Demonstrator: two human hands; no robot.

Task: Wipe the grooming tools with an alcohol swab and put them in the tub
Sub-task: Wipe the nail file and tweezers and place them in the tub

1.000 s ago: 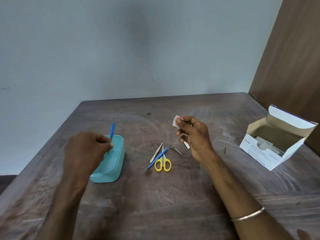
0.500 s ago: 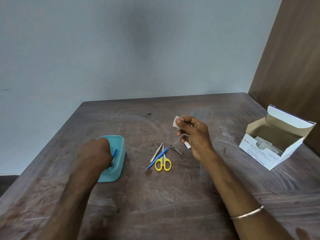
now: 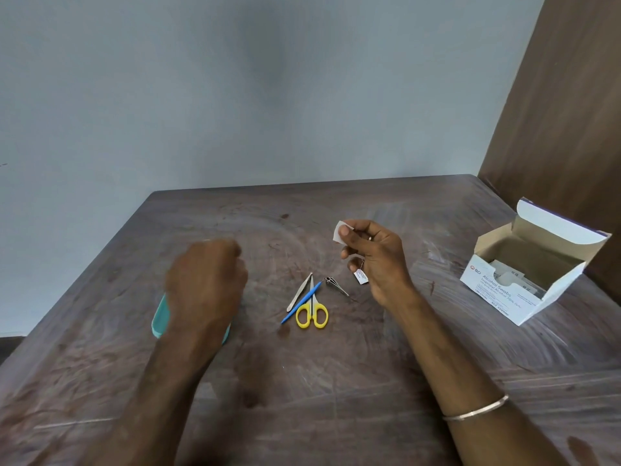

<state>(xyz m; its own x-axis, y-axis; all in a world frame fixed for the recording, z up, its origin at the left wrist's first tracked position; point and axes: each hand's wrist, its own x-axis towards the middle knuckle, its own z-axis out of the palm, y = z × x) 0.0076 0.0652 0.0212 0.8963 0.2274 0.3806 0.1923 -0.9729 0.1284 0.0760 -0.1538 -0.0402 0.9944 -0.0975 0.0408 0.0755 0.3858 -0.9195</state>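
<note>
While my right hand [image 3: 373,260] pinches the swab [image 3: 341,230] ready mid-frame, my blurred left hand [image 3: 205,280], fingers curled and seemingly empty, hovers over the tub [image 3: 158,319], tools [image 3: 311,299] waiting between on the table [image 3: 336,381].

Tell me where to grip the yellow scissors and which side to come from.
Take the yellow scissors by the handle loops, coming from the near side with the left hand. They lie flat with loops toward the person and blades pointing away; the blue stick crosses the blades, so the loops look like the clearest part.
</note>
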